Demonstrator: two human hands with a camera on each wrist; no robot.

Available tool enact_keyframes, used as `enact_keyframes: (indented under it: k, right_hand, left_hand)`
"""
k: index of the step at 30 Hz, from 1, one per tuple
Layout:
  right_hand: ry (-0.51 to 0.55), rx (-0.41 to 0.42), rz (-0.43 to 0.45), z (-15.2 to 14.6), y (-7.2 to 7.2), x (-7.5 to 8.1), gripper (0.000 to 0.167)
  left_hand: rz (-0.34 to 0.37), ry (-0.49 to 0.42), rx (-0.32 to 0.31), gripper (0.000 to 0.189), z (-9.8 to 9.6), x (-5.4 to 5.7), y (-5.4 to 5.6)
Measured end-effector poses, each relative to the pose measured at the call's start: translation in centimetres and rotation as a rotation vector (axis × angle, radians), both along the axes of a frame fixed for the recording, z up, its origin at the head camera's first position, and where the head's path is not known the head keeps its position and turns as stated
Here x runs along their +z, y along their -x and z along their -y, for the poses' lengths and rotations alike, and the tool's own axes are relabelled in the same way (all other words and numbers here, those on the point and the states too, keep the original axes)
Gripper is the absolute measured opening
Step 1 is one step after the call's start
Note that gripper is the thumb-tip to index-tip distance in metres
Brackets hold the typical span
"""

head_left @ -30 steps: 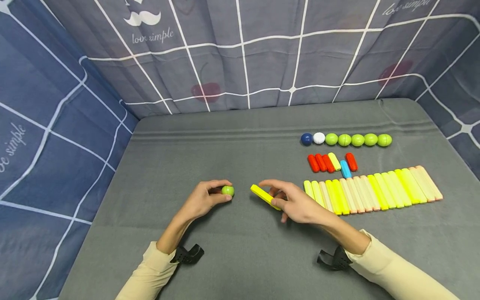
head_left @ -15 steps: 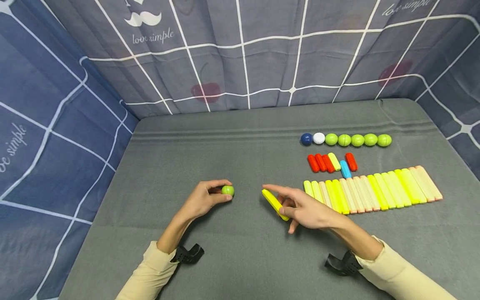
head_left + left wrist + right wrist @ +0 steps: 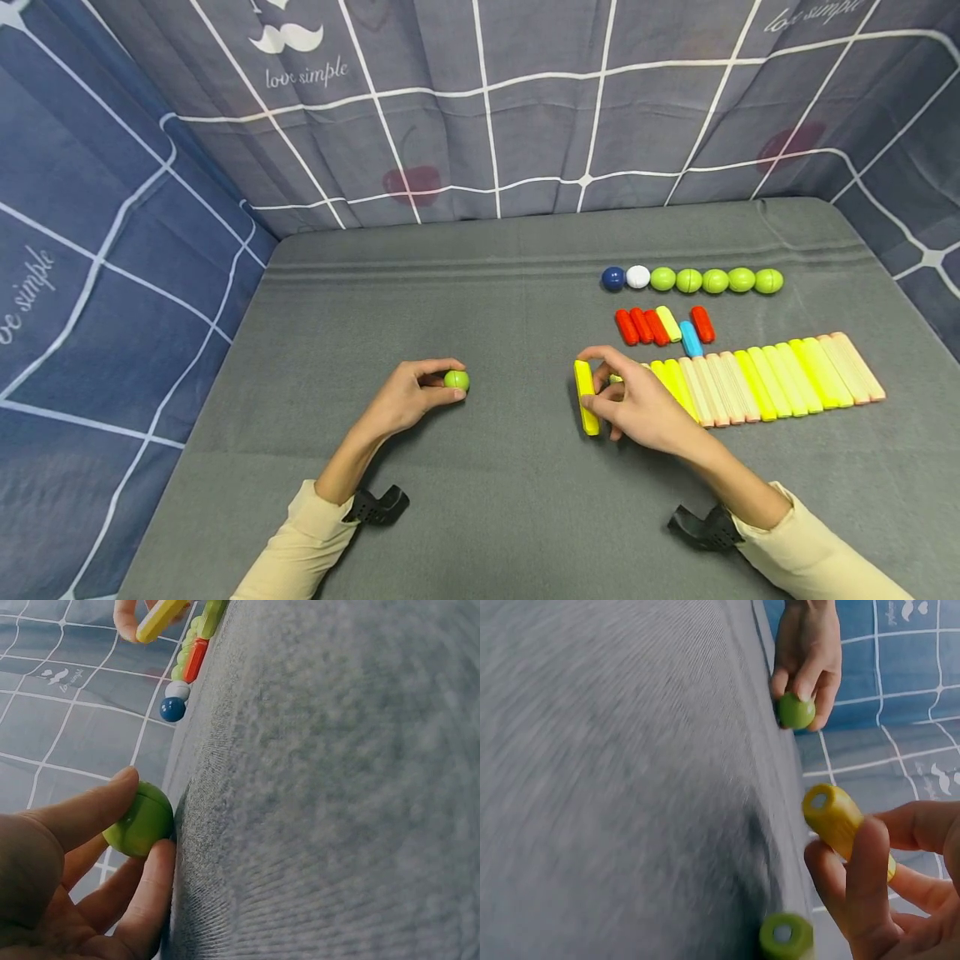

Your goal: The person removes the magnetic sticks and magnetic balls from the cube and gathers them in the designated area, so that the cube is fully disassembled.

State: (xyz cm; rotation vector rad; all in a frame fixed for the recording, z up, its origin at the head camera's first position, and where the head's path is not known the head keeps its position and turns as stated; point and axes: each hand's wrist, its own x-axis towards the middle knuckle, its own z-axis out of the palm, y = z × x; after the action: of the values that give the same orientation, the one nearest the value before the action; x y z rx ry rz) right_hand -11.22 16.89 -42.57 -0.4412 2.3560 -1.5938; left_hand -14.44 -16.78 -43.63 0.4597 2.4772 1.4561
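My left hand (image 3: 401, 404) pinches a green ball (image 3: 456, 380) between thumb and fingers, low at the cloth left of centre. The left wrist view shows the ball (image 3: 141, 821) close up, with a seam around it. My right hand (image 3: 645, 408) grips a yellow rod (image 3: 587, 398) just left of the row of long rods (image 3: 757, 383). A round grey disc shows in the end of that rod (image 3: 831, 814) in the right wrist view, with cloth visible below it. The hand covers the leftmost light-green rods of the row in the head view.
Behind the long rods lie short red rods (image 3: 627, 327), one light-yellow rod (image 3: 669, 323) and a blue rod (image 3: 692, 338). Farther back is a line of balls: a dark blue ball (image 3: 613, 278), a white ball (image 3: 637, 277) and several green balls (image 3: 715, 280). Checked curtains (image 3: 525, 125) enclose the grey cloth (image 3: 450, 283).
My right hand has carried the yellow rod rightward to the left end of the long-rod row, turning it from slanted to nearly upright in the head view. The left hand stays put with the ball.
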Motion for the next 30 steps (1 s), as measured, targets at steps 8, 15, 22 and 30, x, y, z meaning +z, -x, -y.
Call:
enact_keyframes:
  k: [8, 15, 22, 30]
  right_hand:
    - [-0.253, -0.090, -0.261, -0.9, 0.0, -0.4, 0.044]
    - [-0.321, -0.129, -0.300, -1.0, 0.2, -0.8, 0.044]
    - [-0.396, -0.124, -0.323, -1.4, 0.3, -1.0, 0.042]
    - [-0.511, -0.062, -0.420, -2.3, -0.1, -0.7, 0.040]
  left_hand:
    - [-0.032, 0.008, -0.002, 0.032, 0.3, -0.7, 0.2]
    - [0.007, 0.010, 0.003, 0.034, 0.2, -0.4, 0.1]
    - [0.032, 0.005, 0.011, 0.034, 0.2, -0.5, 0.1]
    - [0.019, 0.006, 0.022, 0.034, 0.1, -0.4, 0.0]
